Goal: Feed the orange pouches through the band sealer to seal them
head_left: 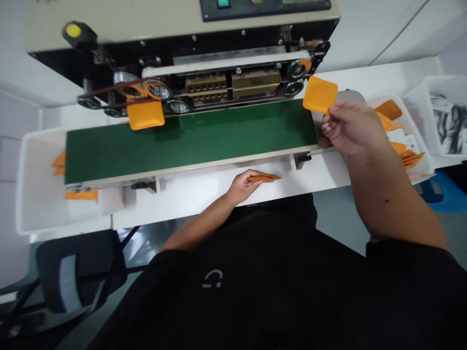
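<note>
Pinched by its lower right corner, a small orange pouch [319, 95] hangs from my right hand [355, 127]. Its upper edge is at the right end of the sealing machine [239, 80], beside the rollers. My left hand [245, 186] is closed around several orange pouches [265, 178], held low in front of the green conveyor belt [219, 131]. Another orange pouch [146, 115] is at the left rollers, its top edge under the machine's band and its body over the belt.
A white bin [25, 189] with orange pouches stands at the belt's left end. On the right, a white bin [430, 170] holds orange pouches and white slips; behind it another bin [423, 104] holds grey-and-white packets. A black chair [47, 272] is at lower left.
</note>
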Tool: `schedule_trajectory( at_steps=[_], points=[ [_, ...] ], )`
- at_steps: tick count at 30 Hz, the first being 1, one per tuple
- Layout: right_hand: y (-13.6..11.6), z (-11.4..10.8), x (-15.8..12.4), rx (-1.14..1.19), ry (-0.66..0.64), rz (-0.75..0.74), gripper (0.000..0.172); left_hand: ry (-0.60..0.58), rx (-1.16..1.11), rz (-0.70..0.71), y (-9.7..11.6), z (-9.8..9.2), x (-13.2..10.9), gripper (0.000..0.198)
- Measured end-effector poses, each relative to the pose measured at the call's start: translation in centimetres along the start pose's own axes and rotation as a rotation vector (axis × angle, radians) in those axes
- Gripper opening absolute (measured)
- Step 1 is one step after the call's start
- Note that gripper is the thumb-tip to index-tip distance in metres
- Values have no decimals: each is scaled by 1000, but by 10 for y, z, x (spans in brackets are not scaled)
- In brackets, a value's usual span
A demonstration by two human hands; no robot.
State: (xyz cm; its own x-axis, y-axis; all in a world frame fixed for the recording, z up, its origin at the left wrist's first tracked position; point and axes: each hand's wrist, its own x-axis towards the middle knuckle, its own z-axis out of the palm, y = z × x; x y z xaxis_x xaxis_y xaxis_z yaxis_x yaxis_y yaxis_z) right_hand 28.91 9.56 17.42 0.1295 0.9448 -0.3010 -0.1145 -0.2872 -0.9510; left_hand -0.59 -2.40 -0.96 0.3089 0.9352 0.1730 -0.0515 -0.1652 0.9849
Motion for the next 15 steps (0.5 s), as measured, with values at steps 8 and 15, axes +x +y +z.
schedule_trajectory(
  at_steps=[8, 15],
  points=[
    [-17, 25, 19, -117, -20, 67, 15, -44, -35, 53, 5, 0, 2, 28],
    [-11, 47, 27, -171, -79, 28, 16, -37, -12, 26, 5, 0, 2, 29]
  ],
)
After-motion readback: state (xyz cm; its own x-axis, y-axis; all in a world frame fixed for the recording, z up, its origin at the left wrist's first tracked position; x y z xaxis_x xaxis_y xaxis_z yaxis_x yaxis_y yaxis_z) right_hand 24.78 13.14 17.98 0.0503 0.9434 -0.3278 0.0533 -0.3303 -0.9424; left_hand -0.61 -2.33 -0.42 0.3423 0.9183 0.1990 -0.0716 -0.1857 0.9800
